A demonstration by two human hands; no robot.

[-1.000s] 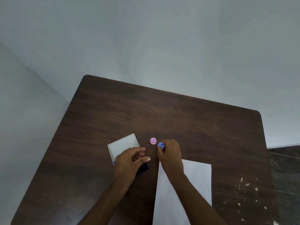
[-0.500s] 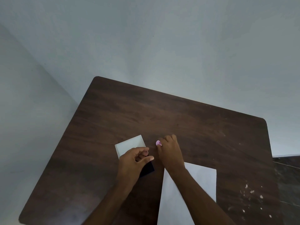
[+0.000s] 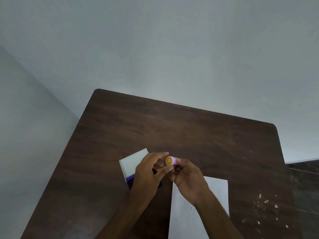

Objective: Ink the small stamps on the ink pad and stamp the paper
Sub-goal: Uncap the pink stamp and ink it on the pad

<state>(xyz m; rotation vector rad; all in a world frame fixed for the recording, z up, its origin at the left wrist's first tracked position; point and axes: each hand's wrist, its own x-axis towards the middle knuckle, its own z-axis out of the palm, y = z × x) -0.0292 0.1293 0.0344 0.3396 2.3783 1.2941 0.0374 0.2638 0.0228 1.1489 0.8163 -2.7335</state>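
Observation:
My right hand (image 3: 187,178) holds a small pink stamp (image 3: 171,160) lifted off the table, its yellow face turned toward me. A sliver of blue shows just behind the pink stamp. My left hand (image 3: 150,171) hovers beside it, fingers curled apart, thumb and forefinger close to the stamp but not gripping it. Under the left hand lies the ink pad (image 3: 129,180), dark blue, mostly hidden, with its white lid (image 3: 133,162) open behind it. The white paper (image 3: 188,219) lies on the table below my right forearm.
The dark wooden table (image 3: 189,131) stands against a pale wall, with a corner at the left. White paint flecks (image 3: 265,202) mark the table's right side. A dark floor edge shows at far right.
My right hand picked the pink stamp up off the table and turned its face toward me. My left hand lifted and moved toward the stamp.

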